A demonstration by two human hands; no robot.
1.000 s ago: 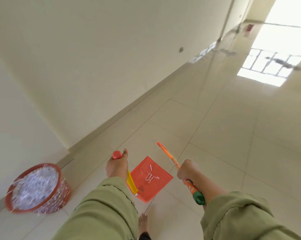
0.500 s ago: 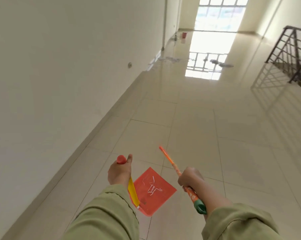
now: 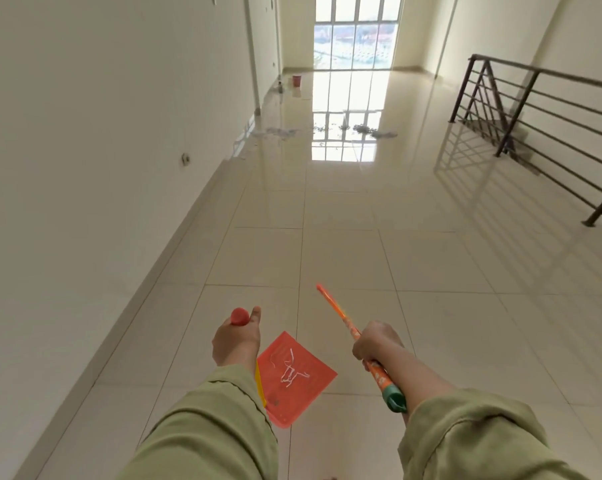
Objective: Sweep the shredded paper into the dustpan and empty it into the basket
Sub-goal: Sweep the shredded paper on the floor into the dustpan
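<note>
In the hallway, dustpan [image 3: 294, 375] and broom [image 3: 348, 323] carried.
Left grip [image 3: 236, 342] clamped on the dustpan's handle, right grip [image 3: 374, 344] on the broom; paper [image 3: 327, 131] far ahead looks light, scattering easily.

The left sleeve [image 3: 209, 427] hides most of the dustpan handle [image 3: 260, 386]; only a thin yellow strip shows beside the red dustpan [image 3: 292, 379], and the pan's near left corner goes under the cloth too. The left hand [image 3: 236, 341] covers the handle below its red cap [image 3: 239, 317]. The broom stick [image 3: 341, 317] is blurred at its far tip, and its brush end is out of view at 5 o'clock, behind the right sleeve [image 3: 472, 438]. At 12 o'clock, far down the floor [image 3: 327, 258], grey scattered stuff [image 3: 372, 130] is too small to tell, perhaps shredded paper. The railing [image 3: 521, 109] is cut off by the edge at 3 o'clock.
</note>
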